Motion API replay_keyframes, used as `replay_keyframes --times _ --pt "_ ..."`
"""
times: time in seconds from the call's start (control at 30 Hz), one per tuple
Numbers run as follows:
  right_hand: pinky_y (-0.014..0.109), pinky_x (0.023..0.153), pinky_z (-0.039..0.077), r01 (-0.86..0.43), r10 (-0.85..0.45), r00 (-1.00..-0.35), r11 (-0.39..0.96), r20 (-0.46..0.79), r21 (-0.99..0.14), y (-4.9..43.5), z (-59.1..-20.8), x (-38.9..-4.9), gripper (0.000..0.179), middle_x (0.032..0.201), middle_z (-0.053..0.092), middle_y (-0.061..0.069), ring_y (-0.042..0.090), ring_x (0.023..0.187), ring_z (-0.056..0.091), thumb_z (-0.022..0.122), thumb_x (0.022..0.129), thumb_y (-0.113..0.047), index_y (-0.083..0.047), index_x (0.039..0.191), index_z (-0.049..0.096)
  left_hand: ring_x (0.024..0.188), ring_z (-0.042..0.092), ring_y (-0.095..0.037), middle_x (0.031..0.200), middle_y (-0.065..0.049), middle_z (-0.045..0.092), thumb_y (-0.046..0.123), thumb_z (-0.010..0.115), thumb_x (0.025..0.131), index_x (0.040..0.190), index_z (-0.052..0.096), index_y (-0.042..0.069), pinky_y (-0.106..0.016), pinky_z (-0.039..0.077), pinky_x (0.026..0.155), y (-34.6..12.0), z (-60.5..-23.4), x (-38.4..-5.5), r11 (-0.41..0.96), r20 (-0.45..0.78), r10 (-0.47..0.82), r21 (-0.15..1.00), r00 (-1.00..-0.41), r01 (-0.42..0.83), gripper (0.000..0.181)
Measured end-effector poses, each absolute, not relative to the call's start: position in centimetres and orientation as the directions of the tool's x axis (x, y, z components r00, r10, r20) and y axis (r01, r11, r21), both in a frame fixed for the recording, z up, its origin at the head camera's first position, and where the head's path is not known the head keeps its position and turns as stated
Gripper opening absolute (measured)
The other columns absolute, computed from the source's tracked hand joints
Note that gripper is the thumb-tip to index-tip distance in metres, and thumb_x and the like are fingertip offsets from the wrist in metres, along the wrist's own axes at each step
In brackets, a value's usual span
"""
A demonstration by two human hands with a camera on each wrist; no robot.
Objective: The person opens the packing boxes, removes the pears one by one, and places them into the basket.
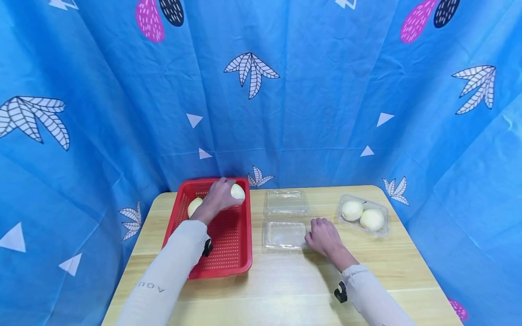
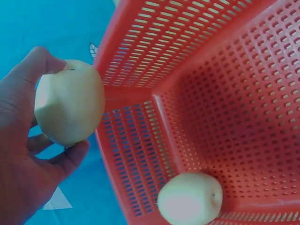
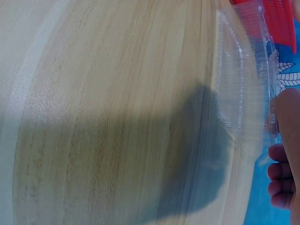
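Note:
My left hand (image 1: 216,199) grips a pale yellow pear (image 1: 237,192) above the far right part of a red basket (image 1: 247,244). In the left wrist view, the thumb and fingers curl round this pear (image 2: 72,103), outside the basket wall. Another pear (image 2: 190,199) lies inside the basket. At the right edge of a clear plastic clamshell box (image 1: 285,234), lid folded back, rests my right hand (image 1: 325,237), fingers curled. The right wrist view shows that hand (image 3: 287,140) holding the box's rim (image 3: 273,93); part of its grip is hidden.
A second clear box (image 1: 383,232) with two pears (image 1: 372,219) stands to the right on the wooden table (image 1: 285,294). Behind the table and along both sides hangs a blue patterned curtain (image 1: 310,113).

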State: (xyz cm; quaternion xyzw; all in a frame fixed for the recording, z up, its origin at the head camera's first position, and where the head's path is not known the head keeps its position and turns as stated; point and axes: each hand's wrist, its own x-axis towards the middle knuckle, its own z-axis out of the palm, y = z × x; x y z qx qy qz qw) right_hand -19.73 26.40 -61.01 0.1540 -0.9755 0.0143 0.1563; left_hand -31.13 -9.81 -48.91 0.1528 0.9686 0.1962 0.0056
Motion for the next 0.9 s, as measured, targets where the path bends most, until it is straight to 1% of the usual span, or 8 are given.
replay_keyframes --times 0.07,0.17,0.3,0.57,0.77,0.9 --pt "0.038 0.067 0.051 -0.304 -0.295 -0.904 0.952 0.31 0.02 26.4 -61.0 -19.7 0.024 0.074 0.058 0.01 0.024 0.068 0.052 0.073 0.085 -0.023 -0.003 0.082 0.059 0.12 0.057 -0.04 0.136 -0.02 0.059 0.038 0.081 0.076 0.143 0.057 0.004 -0.053 0.055 0.102 -10.0 -49.3 -31.2 0.877 0.04 0.302 0.38 -0.952 0.294 0.079" --pt "0.037 0.067 0.051 -0.303 -0.294 -0.904 0.953 0.309 0.02 26.4 -61.1 -19.8 0.023 0.074 0.058 0.009 0.024 0.068 0.052 0.072 0.085 -0.022 -0.003 0.082 0.059 0.124 0.055 -0.042 0.14 -0.021 0.058 0.034 0.083 0.075 0.145 0.054 0.002 -0.056 0.054 0.104 -10.1 -49.9 -31.3 0.874 0.018 0.298 0.398 -0.954 0.28 0.082" --pt "0.037 0.066 0.051 -0.307 -0.297 -0.903 0.952 0.311 0.019 26.4 -61.2 -19.8 0.023 0.073 0.058 0.009 0.024 0.068 0.052 0.072 0.085 -0.022 -0.003 0.083 0.06 0.124 0.054 -0.041 0.14 -0.02 0.059 0.029 0.087 0.073 0.147 0.052 0.002 -0.058 0.056 0.102 -10.4 -50.8 -31.5 0.867 -0.01 0.285 0.428 -0.958 0.253 0.086" --pt "0.036 0.066 0.05 -0.305 -0.298 -0.902 0.952 0.313 0.025 26.3 -61.2 -19.7 0.022 0.073 0.056 0.008 0.023 0.067 0.051 0.072 0.084 -0.022 -0.004 0.082 0.059 0.128 0.055 -0.039 0.144 -0.016 0.059 0.022 0.091 0.071 0.15 0.051 0.005 -0.06 0.056 0.103 -10.9 -52.7 -31.6 0.868 -0.036 0.273 0.44 -0.961 0.23 0.09" --pt "0.037 0.066 0.049 -0.305 -0.297 -0.902 0.952 0.315 0.023 26.3 -61.3 -19.7 0.023 0.071 0.055 0.008 0.023 0.067 0.05 0.072 0.085 -0.022 -0.005 0.08 0.058 0.125 0.06 -0.036 0.142 -0.013 0.06 0.014 0.091 0.075 0.152 0.05 0.007 -0.058 0.059 0.099 -11.2 -54.0 -31.6 0.856 -0.061 0.272 0.471 -0.96 0.212 0.088" --pt "0.037 0.067 0.05 -0.304 -0.297 -0.898 0.952 0.323 0.03 26.4 -61.3 -19.8 0.023 0.071 0.055 0.008 0.024 0.067 0.051 0.072 0.084 -0.023 -0.005 0.08 0.058 0.124 0.061 -0.036 0.143 -0.015 0.059 0.011 0.087 0.08 0.152 0.048 0.005 -0.058 0.058 0.101 -11.4 -54.7 -31.5 0.856 -0.111 0.255 0.487 -0.961 0.171 0.083"
